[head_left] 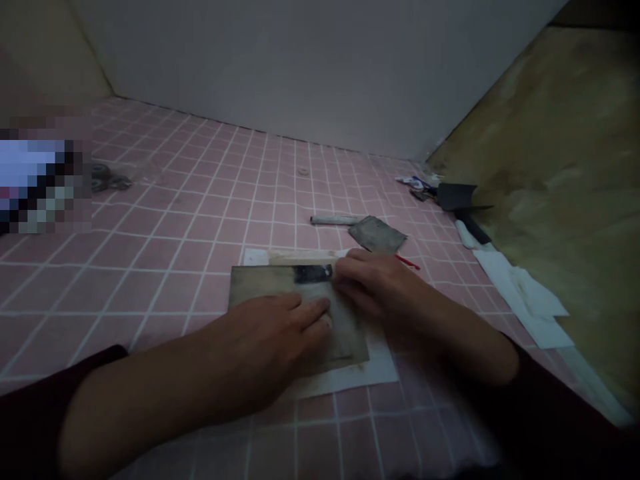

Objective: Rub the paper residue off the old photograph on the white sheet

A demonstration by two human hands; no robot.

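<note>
A flat grey-brown sheet (260, 281) lies on white paper (380, 370) in front of me, with a dark patch (313, 273) at its top edge. My left hand (273, 337) rests on the sheet, its fingers pointing right and some of them bent. At the sheet's upper right corner is my right hand (373, 280), its fingers closed together beside the dark patch. Whatever is between those fingertips is too small to make out. Just beyond my right hand lie a grey square piece of cloth or sandpaper (379, 233) and a thin red stick (407, 261).
A pink checked cloth (200, 213) covers the surface. A grey tube (333, 219) lies beyond the sheet. Along the right wall are a black brush or dustpan-like tool (457, 197) and white papers (525, 293). Dark round objects (107, 179) sit at the far left, beside a blurred-out screen.
</note>
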